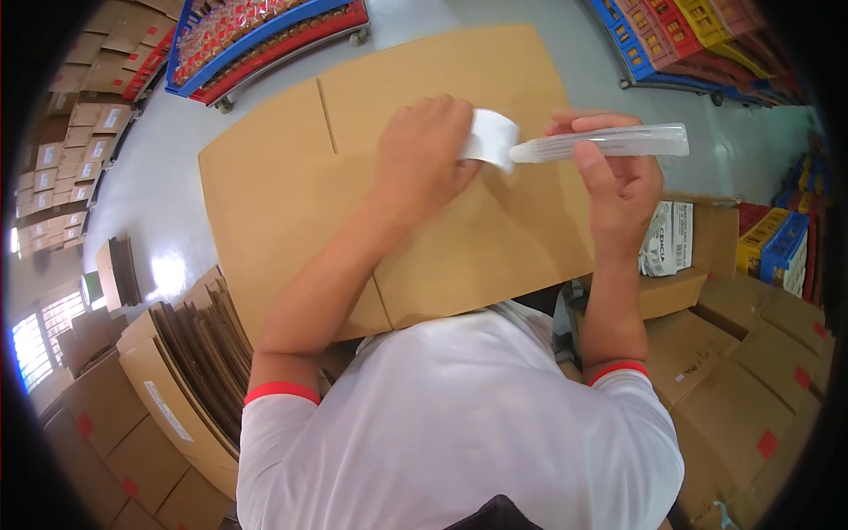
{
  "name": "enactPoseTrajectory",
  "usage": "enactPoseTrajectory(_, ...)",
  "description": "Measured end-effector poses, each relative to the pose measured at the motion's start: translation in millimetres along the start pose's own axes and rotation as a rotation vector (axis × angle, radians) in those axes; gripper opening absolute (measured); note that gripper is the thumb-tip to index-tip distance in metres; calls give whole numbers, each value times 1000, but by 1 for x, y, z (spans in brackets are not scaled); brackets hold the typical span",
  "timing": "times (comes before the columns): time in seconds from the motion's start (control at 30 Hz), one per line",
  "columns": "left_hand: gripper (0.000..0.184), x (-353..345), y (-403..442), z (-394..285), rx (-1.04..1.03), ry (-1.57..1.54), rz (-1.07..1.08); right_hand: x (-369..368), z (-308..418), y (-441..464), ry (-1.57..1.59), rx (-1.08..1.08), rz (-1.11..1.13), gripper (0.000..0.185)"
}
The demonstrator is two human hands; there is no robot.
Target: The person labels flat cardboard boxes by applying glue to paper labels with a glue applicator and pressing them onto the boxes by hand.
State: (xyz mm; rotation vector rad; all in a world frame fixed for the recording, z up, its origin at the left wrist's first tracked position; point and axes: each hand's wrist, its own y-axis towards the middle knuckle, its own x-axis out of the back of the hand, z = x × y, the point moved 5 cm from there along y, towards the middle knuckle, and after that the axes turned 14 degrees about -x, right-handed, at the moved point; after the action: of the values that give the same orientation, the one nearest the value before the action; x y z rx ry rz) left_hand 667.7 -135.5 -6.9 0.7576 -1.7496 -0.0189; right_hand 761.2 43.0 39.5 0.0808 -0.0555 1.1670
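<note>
My left hand [422, 157] is closed on a small white paper label [492, 139], which sticks out curved to the right of my fingers. My right hand [625, 187] grips a clear, slim glue tube [640, 140] that lies nearly level. The tube's whitish rounded tip points left and meets or almost meets the label's edge. Beneath both hands is a large flat cardboard sheet [291, 208] with fold lines and slots. Any print on the label is not visible from here.
Folded cardboard sheets [208, 331] stand at my left. At my right, an open box [676, 296] holds printed packets [669, 238], beside closed cartons [733, 389]. Blue and red crates [265, 66] of packaged goods sit on wheels beyond the sheet. Coloured crates [680, 40] are stacked at the far right.
</note>
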Motion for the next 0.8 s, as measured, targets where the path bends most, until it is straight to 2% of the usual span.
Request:
enactPoseTrajectory(0.03, 39, 12, -3, 11, 75, -122, -141, -4, -5, 6, 197, 11, 12, 22)
enactPoseTrajectory(0.07, 39, 20, -5, 15, 72, -113, -140, -9, -10, 7, 298, 15, 20, 23)
enactPoseTrajectory(0.1, 32, 39, -12, 23, 155, -375, -427, -14, -16, 7, 399, 21, 29, 24)
enactPoseTrajectory(0.13, 25, 52, -19, 29, 236, -637, -716, -24, -29, 7, 425, -98, 85, 24)
enactPoseTrajectory(0.17, 25, 61, -17, 27, 234, -632, -718, -34, -37, 7, 448, -215, 142, 26)
enactPoseTrajectory(0.23, 22, 79, -22, 27, 296, -1001, -1094, -57, -30, 3, 390, -276, 150, 26)
enactPoseTrajectory(0.33, 28, 90, -26, 23, 210, -1165, -1122, -77, -33, 4, 390, -340, 128, 28)
enactPoseTrajectory(0.5, 25, 92, -27, 21, 191, -1172, -1138, -92, -30, 10, 532, -371, 111, 30)
enactPoseTrajectory(0.6, 27, 90, -28, 22, 197, -1181, -1119, -95, -25, 10, 556, -400, 123, 25)
enactPoseTrajectory(0.67, 28, 93, -30, 20, 211, -1183, -1107, -92, -16, 11, 469, -392, 65, 14)
enactPoseTrajectory(0.73, 32, 93, -34, 21, 361, -1444, -1115, -72, -12, 17, 350, -353, 25, 15)
enactPoseTrajectory(0.77, 32, 92, -40, 28, 370, -1443, -1116, -56, -10, 22, 234, -305, -16, 16)
enactPoseTrajectory(0.8, 31, 81, -45, 39, 469, -1368, -931, -41, -10, 25, 233, -311, -13, 16)
